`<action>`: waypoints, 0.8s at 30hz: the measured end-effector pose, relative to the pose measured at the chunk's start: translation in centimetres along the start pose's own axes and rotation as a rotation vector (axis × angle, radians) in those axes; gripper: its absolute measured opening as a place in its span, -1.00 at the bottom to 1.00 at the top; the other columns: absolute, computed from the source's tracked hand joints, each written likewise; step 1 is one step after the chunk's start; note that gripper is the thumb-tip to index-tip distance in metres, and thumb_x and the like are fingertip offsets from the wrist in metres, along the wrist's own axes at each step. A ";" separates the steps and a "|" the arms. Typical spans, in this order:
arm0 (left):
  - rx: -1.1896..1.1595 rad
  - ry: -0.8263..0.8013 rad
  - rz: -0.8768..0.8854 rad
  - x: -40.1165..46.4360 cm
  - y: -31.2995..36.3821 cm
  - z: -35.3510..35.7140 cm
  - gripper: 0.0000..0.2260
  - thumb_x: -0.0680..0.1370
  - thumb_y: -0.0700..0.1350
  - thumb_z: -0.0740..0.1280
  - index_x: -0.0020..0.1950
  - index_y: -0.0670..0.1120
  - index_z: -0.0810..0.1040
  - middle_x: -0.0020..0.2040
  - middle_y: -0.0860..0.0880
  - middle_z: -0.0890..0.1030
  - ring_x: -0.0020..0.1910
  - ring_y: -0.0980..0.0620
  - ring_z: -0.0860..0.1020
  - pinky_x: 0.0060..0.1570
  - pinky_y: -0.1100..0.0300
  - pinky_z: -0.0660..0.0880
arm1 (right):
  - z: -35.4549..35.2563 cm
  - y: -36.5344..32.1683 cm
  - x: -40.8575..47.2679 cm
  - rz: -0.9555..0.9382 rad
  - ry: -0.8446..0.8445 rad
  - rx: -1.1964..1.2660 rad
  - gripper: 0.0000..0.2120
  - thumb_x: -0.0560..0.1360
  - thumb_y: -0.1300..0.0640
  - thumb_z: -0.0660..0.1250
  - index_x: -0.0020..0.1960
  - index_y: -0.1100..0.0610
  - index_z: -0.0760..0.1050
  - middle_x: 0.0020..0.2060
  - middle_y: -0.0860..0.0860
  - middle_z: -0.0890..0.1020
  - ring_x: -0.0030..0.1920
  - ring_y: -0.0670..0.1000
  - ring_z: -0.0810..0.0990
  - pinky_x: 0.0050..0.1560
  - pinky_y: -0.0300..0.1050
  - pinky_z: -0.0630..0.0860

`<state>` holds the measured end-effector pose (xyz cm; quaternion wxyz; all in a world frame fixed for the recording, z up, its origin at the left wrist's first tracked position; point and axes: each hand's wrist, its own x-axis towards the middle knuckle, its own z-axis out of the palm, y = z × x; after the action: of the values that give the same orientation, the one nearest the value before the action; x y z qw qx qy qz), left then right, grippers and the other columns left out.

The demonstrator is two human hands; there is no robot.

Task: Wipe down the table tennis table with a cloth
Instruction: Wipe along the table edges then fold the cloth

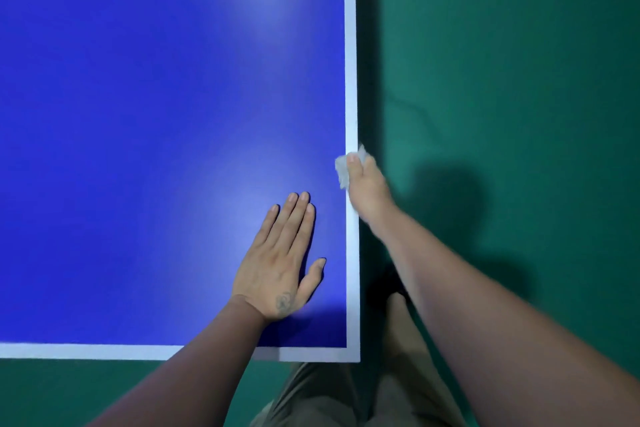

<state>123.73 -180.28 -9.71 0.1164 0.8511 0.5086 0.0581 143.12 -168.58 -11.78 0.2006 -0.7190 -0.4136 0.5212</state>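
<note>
The blue table tennis table (145, 121) fills the left and middle of the head view, with a white line along its right edge and near edge. My right hand (367, 189) grips a small white cloth (343, 168) against the table's right edge, with the thumb on top of the cloth and the fingers hidden over the side. My left hand (281, 265) lies flat on the blue surface near the corner, fingers straight and together, thumb spread out.
Green floor (512, 73) lies to the right of the table and below its near edge. My legs in khaki trousers (332, 395) and a bare foot stand at the table's near right corner (353, 355).
</note>
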 end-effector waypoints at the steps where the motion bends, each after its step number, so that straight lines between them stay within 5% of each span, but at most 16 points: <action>1: -0.026 0.024 -0.017 0.1 0.0 0.0 -0.32 0.69 0.03 0.30 0.71 -0.26 0.17 0.74 -0.19 0.12 0.74 -0.16 0.06 0.66 -0.26 0.16 | 0.2 0.7 -1.5 0.021 -0.002 -0.012 -0.64 0.59 -0.35 -0.09 -0.07 -0.13 0.30 -0.22 -0.13 0.50 -0.27 -0.06 0.44 -0.03 -0.06 0.36; 3: -0.078 0.099 -0.105 1.5 0.2 -0.2 -0.37 0.70 0.01 0.30 0.69 -0.26 0.24 0.73 -0.17 0.18 0.74 -0.14 0.09 0.66 -0.25 0.15 | 0.4 2.6 -5.3 0.067 -0.028 0.000 -0.49 0.66 -0.31 -0.01 0.41 -0.05 0.44 0.21 -0.01 0.62 0.15 0.06 0.60 0.17 -0.06 0.39; 4: -0.098 0.133 -0.162 2.8 0.4 -0.4 -0.40 0.71 0.01 0.29 0.68 -0.25 0.27 0.72 -0.16 0.21 0.74 -0.14 0.09 0.68 -0.22 0.11 | 0.4 3.5 -7.2 0.082 -0.041 0.024 -0.45 0.73 -0.23 0.03 0.64 -0.03 0.26 0.46 -0.01 0.52 0.39 0.06 0.53 0.31 -0.09 0.37; 6: -0.125 0.190 -0.253 6.6 0.7 -0.8 -0.46 0.73 0.00 0.25 0.67 -0.21 0.32 0.71 -0.14 0.24 0.74 -0.13 0.09 0.70 -0.16 0.05 | 0.5 4.3 -10.3 0.102 -0.063 0.042 -0.44 0.77 -0.11 0.04 0.74 -0.04 0.04 0.65 -0.04 0.31 0.60 0.03 0.34 0.46 -0.17 0.26; 13: -0.180 0.152 -0.448 22.0 -1.4 -1.9 -0.43 0.76 0.08 0.14 0.72 -0.16 0.20 0.74 -0.11 0.18 0.75 -0.13 0.01 0.72 -0.12 -0.08 | -0.9 1.1 -4.7 0.092 -0.081 0.058 -0.46 0.78 -0.13 -0.01 0.73 -0.05 0.09 0.64 0.00 0.34 0.57 0.11 0.38 0.44 -0.08 0.30; 19: -0.133 0.107 -0.513 27.9 -4.3 -2.7 -0.45 0.77 0.11 0.08 0.73 -0.07 0.19 0.76 -0.07 0.12 0.75 -0.13 -0.05 0.71 -0.13 -0.12 | -3.5 -6.7 7.2 0.079 -0.057 0.072 -0.57 0.77 -0.13 -0.03 0.38 0.12 0.41 0.26 0.10 0.57 0.13 0.18 0.54 0.01 0.00 0.34; 24: 0.019 0.124 -0.586 31.2 -6.8 -2.9 -0.42 0.76 0.17 -0.03 0.75 -0.04 0.14 0.76 -0.08 0.08 0.75 -0.16 -0.05 0.71 -0.17 -0.12 | -3.9 -6.7 7.2 0.085 -0.103 0.091 -0.46 0.77 -0.16 -0.03 0.71 -0.02 0.13 0.61 0.05 0.37 0.49 0.19 0.44 0.34 0.01 0.36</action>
<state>132.16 -149.33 -9.24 0.0889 0.6639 0.7393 0.0690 144.92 -158.33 -9.68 0.1894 -0.6984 -0.3683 0.5837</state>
